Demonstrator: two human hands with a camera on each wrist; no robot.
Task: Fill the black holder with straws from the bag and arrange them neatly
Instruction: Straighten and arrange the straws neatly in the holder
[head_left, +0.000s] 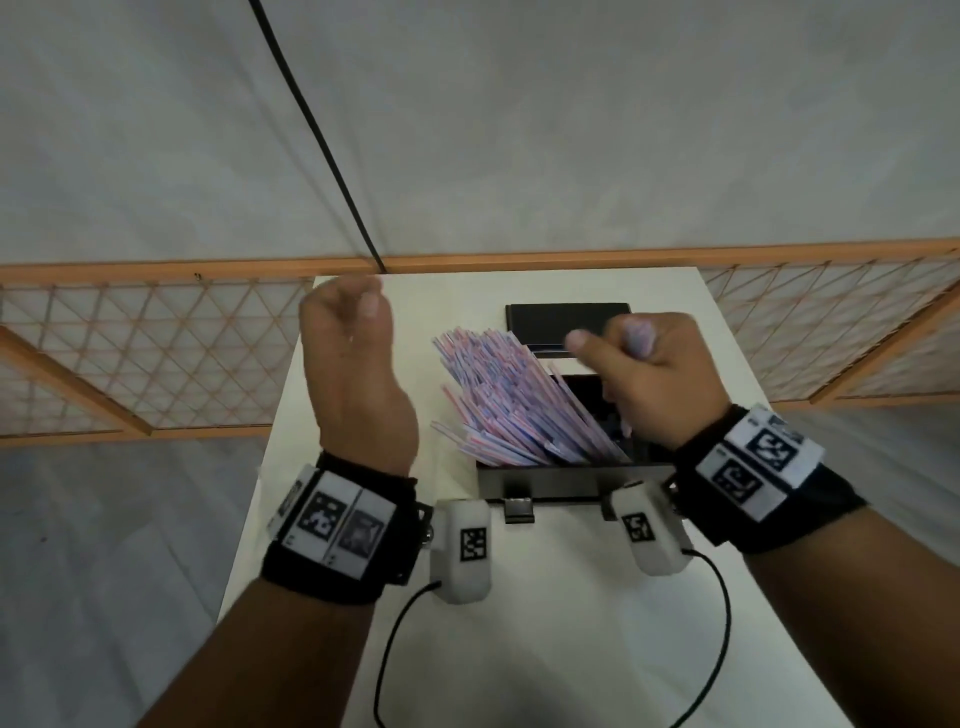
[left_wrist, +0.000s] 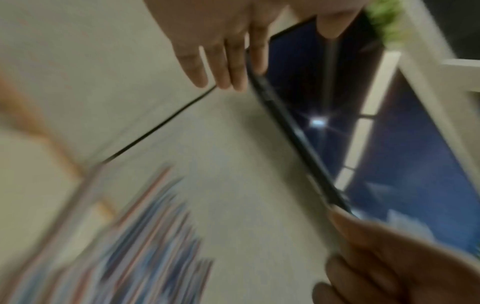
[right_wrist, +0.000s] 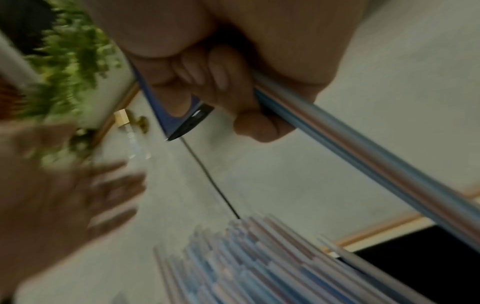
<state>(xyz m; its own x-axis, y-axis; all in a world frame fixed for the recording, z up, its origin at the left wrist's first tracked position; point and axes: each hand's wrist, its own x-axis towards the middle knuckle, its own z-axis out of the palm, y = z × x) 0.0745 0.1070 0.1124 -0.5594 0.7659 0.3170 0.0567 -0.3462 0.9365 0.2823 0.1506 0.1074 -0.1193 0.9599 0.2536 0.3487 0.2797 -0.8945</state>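
- Black holder (head_left: 566, 480): rigid rectangular box on the white table (head_left: 545, 649), packed with thin striped straws (head_left: 514, 395) leaning left.
- Right hand (head_left: 654, 374): fingers curled around a few straws (right_wrist: 363, 156), above the holder.
- Left hand (head_left: 353, 374): fingers relaxed, holding nothing, left of the straws.

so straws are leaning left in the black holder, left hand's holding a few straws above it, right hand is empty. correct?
Hands are swapped. The right hand has the grip on a few straws, fingers curled round them; the right wrist view shows it plainly. The left hand holds nothing in the head view. The rest stands: the bundle of straws leans left in the black holder.
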